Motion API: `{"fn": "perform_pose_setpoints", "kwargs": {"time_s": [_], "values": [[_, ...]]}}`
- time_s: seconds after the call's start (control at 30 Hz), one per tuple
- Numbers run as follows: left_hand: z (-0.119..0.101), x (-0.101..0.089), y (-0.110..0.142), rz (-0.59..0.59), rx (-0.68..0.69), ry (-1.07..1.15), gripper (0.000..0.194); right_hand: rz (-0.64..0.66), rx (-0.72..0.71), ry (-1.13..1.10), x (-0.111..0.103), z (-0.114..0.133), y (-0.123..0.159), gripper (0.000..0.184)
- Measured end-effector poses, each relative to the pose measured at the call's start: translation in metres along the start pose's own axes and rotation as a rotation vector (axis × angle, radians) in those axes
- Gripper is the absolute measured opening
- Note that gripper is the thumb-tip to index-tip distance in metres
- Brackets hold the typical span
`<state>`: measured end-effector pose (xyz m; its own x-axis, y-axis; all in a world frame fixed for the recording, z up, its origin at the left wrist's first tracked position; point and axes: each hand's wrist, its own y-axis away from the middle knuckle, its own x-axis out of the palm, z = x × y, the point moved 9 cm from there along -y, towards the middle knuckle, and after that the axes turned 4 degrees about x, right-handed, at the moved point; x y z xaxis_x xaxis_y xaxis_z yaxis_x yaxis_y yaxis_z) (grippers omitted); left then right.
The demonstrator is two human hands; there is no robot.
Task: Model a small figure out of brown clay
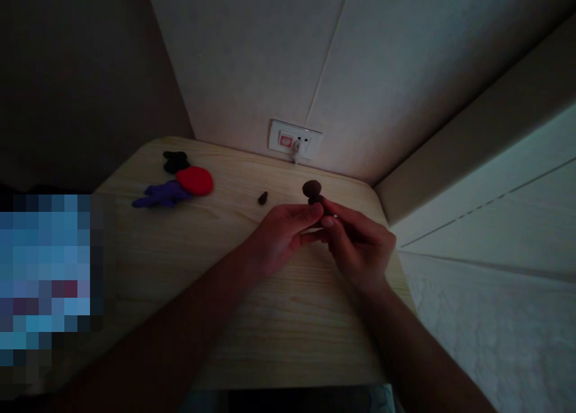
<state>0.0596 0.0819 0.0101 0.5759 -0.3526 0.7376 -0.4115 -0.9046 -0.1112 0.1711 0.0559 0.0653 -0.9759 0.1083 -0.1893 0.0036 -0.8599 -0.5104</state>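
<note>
- Fingers of both hands are closed on one dark brown piece [311,189], right of centre in the frame: the left hand [279,233] pinches its lower part with the thumb on top, and the right hand [362,251] grips that same part from the other side.
- Left of the frame, a purple piece [164,194] with several uneven points lies on the worktop [216,341]; the lower left beyond it is hidden by a pixelated patch.
- Just above the purple piece, a black piece [175,161] lies in a lumpy heap, seemingly unshaped.
- To their right, a smooth, rounded red piece [195,181] touches the purple one — it looks fairly finished in outline.
- Nearer the centre, a small brown lump [263,198] lies by itself, not joined to anything.
- Right of centre, the held piece shows a rounded top above a narrower part; shaping seems partly done — the fingers hide too much of the lower end to tell how complete it is. Whatever work remains on it cannot be read from this view.
</note>
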Motion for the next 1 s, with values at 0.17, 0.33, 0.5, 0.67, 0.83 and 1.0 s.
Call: {"fn": "perform_pose_setpoints", "kwargs": {"time_s": [0.17, 0.33, 0.5, 0.67, 0.83, 1.0], "values": [[0.000, 0.003, -0.005, 0.013, 0.023, 0.044, 0.033, 0.031, 0.093, -0.202, 0.007, -0.007, -0.005, 0.022], [-0.005, 0.003, -0.010, 0.029, 0.042, 0.002, 0.031, 0.031, 0.139, -0.233, 0.009, -0.016, -0.009, 0.028], [-0.011, 0.009, -0.027, 0.031, -0.004, -0.015, 0.022, -0.050, 0.126, -0.169, 0.001, -0.026, -0.011, 0.034], [-0.002, 0.022, -0.054, 0.041, -0.078, -0.013, 0.017, -0.179, 0.113, -0.126, -0.015, -0.031, -0.019, 0.041], [-0.003, 0.022, -0.054, 0.015, -0.047, -0.004, 0.016, -0.252, 0.063, -0.122, -0.019, -0.026, -0.016, 0.033], [-0.015, 0.012, -0.023, 0.038, -0.031, -0.056, 0.019, -0.178, -0.020, -0.077, -0.006, -0.013, -0.004, 0.022]]}}
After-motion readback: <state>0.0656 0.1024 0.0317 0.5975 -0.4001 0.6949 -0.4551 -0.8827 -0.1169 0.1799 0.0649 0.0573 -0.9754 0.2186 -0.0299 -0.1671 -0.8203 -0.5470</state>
